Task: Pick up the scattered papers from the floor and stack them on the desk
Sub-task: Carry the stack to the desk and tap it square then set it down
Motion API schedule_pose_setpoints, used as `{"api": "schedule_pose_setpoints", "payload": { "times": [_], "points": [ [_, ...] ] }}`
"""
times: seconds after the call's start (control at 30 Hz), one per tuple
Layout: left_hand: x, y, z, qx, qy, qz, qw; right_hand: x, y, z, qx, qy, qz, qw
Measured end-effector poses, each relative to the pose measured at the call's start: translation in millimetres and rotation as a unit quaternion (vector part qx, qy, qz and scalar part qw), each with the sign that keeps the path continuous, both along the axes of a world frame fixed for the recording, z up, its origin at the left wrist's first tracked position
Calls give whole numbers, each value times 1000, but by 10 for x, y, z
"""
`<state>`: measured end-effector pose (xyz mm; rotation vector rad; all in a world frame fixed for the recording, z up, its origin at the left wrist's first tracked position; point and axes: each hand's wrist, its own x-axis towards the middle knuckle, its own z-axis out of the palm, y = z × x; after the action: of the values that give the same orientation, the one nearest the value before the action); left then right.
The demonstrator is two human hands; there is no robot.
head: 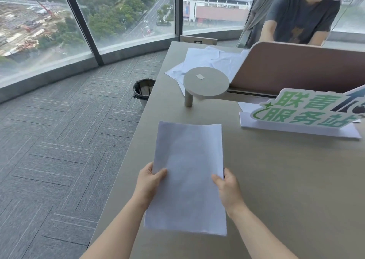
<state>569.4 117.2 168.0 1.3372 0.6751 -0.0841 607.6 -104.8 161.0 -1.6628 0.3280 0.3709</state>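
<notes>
A: We've got the stack of papers (187,177) pinched by left hand (148,183) and right hand (229,189), over the desk's (276,179) near edge.

B: The sheets bow; we could let them fan floorwards, left.
</notes>
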Motion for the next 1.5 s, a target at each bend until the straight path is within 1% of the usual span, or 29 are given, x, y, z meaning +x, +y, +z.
{"api": "schedule_pose_setpoints", "payload": {
  "times": [0.17,0.33,0.53,0.77,0.9,1.0,1.1,1.17,1.27,1.5],
  "points": [
    [155,243,-102,43,23,12,999,214,300,-140,-47,-15,-5,999],
    [323,525,-260,130,40,28,990,412,574,-243,-79,-8,-1,997],
    [456,739,-460,175,43,18,983,558,845,-362,-99,0,3,995],
    [524,822,-571,214,71,32,974,656,969,-345,-121,0,44,992],
    [539,814,-560,265,87,27,960,685,984,-352,-152,6,61,986],
    [529,778,-502,286,95,18,953,676,964,-333,-212,4,69,975],
    [527,753,-470,301,95,7,949,636,909,-344,-298,-1,64,952],
    [538,753,-465,309,99,0,946,602,876,-373,-332,-9,56,942],
    [564,755,-464,321,108,-8,941,576,854,-423,-362,-17,49,931],
    [590,763,-484,333,113,-15,936,555,877,-451,-396,-45,42,916]
  ]
}}
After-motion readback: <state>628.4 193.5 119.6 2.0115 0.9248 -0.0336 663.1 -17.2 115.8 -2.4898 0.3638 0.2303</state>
